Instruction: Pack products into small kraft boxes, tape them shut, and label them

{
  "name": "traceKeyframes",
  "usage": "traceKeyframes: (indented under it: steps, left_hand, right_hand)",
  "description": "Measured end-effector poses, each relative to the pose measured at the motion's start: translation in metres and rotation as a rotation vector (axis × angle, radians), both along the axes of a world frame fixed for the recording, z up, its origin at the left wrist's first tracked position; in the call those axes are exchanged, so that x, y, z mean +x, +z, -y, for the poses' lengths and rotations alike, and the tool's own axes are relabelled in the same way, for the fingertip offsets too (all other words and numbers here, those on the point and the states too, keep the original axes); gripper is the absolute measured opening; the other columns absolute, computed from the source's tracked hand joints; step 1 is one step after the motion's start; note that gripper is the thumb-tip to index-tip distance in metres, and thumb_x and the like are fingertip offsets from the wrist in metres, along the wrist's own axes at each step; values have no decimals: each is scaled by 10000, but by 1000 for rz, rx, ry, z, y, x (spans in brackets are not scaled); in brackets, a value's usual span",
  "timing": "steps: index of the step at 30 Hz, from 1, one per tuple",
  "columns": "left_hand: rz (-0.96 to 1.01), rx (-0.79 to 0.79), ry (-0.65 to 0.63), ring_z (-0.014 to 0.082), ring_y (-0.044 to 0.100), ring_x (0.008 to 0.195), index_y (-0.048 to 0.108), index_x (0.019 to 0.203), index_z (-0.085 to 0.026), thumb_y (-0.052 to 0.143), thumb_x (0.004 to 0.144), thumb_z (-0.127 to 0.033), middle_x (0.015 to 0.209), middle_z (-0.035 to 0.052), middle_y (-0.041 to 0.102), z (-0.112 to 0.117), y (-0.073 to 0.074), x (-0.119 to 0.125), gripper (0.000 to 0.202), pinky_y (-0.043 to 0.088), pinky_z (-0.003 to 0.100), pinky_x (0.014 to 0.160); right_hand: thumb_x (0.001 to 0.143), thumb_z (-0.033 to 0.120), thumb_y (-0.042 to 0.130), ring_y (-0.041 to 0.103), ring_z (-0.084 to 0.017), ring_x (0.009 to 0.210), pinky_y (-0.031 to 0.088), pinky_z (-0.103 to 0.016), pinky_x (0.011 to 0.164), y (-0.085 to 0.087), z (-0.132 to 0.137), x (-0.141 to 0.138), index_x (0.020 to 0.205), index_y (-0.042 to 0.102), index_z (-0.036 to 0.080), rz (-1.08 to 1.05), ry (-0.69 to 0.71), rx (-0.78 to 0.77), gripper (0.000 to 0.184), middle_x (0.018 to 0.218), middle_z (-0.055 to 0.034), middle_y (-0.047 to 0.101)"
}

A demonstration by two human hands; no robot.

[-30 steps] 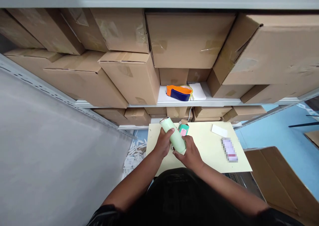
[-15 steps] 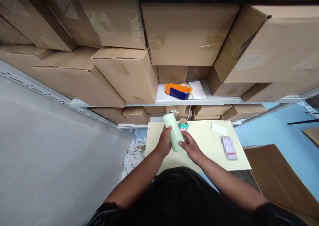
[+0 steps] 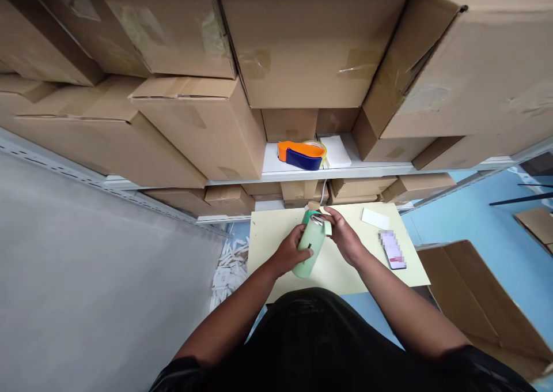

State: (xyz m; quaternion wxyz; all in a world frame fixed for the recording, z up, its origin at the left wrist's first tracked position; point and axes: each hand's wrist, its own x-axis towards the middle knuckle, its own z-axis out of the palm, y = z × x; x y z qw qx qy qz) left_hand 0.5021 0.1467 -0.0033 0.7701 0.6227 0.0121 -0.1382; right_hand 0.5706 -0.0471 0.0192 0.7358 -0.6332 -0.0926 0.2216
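Observation:
A pale green bottle [image 3: 311, 247] is held over a small pale yellow table [image 3: 268, 233], its top tilted away from me and to the right. My left hand [image 3: 290, 252] is wrapped round the bottle's lower body. My right hand [image 3: 343, 236] is closed on the bottle's top end, fingers at the cap. A small green box [image 3: 309, 210] stands just behind the bottle, mostly hidden by it.
A white card [image 3: 375, 218] and a phone [image 3: 393, 250] lie on the table's right side. An orange and blue tape dispenser [image 3: 300, 153] sits on the white shelf among many cardboard boxes [image 3: 194, 124]. White paper strips [image 3: 228, 265] litter the floor at left. An open carton [image 3: 475, 305] stands at right.
The bottle has tipped from leaning left to leaning right and come lower. My right hand moved from the bottle's base up to its top end. My left hand kept its hold.

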Motion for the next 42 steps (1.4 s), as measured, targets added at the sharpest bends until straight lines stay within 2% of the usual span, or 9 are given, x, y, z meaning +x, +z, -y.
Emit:
traceKeyframes:
  steps: [4, 9, 13, 17, 20, 27, 30, 34, 42]
  left_hand:
    - [40, -8, -72, 244, 581, 1113, 506, 1376, -212, 772, 742, -301, 1274, 80, 618, 13, -12, -1, 693, 476, 357, 928]
    - [11, 19, -216, 252, 619, 1098, 594, 1324, -204, 700, 845, -415, 1228, 71, 663, 23, -36, 6, 534, 505, 368, 923]
    - [-12, 501, -95, 256, 643, 1091, 713, 1122, -202, 552, 940, -422, 1151, 76, 698, 21, -64, 39, 328, 504, 399, 994]
    - [48, 1029, -44, 304, 517, 1339, 613, 1371, -220, 589, 883, -290, 1465, 122, 531, 16, -91, 90, 493, 445, 425, 1110]
    - [34, 1178, -152, 344, 425, 1435, 511, 1492, -266, 576, 899, -321, 1594, 115, 404, 13, -109, 129, 599, 420, 453, 1136]
    - [-77, 1207, -300, 324, 656, 1137, 680, 1259, -219, 447, 973, -496, 1265, 142, 682, 11, -136, 177, 462, 509, 428, 958]
    - [-31, 1197, -228, 282, 652, 1133, 701, 1173, -195, 409, 995, -379, 1213, 124, 705, 11, -132, 166, 388, 498, 383, 966]
    - [62, 1147, -41, 229, 599, 1232, 639, 1290, -205, 406, 1005, -305, 1324, 97, 660, 8, -116, 128, 381, 464, 349, 1055]
    - [192, 804, 290, 230, 667, 1122, 642, 1309, -244, 549, 964, -369, 1299, 87, 646, 7, -106, 27, 379, 573, 386, 956]
  right_hand:
    - [790, 620, 780, 574, -292, 1334, 457, -466, 1116, -7, 6, -4, 1342, 566, 284, 68, 4, -73, 681, 1371, -92, 657]
    - [748, 621, 810, 646, -300, 1226, 513, -487, 1059, -38, 28, -14, 1271, 613, 257, -17, -104, -140, 668, 1290, -101, 708]
    - [696, 597, 858, 674, -310, 1176, 510, -517, 1061, -62, 56, -15, 1228, 626, 224, -35, -268, -240, 689, 1235, -124, 734]
    - [712, 570, 859, 644, -320, 1249, 466, -547, 1118, -73, 83, -12, 1246, 604, 221, -40, -394, -300, 687, 1289, -143, 716]
    - [733, 551, 852, 627, -326, 1277, 457, -557, 1126, -77, 98, -12, 1265, 600, 226, -29, -416, -350, 673, 1325, -146, 697]
    - [744, 545, 850, 640, -310, 1259, 466, -535, 1125, -85, 115, -18, 1293, 581, 226, -12, -407, -366, 689, 1321, -143, 697]
    - [726, 556, 857, 647, -310, 1245, 465, -536, 1124, -86, 116, -13, 1275, 590, 221, -31, -410, -361, 696, 1303, -143, 706]
    - [711, 570, 857, 647, -317, 1244, 473, -536, 1115, -78, 111, 2, 1254, 605, 220, -26, -436, -330, 693, 1287, -145, 714]
    - [752, 571, 826, 613, -327, 1267, 482, -520, 1095, -26, 82, 33, 1269, 609, 206, 119, -499, -236, 669, 1329, -153, 676]
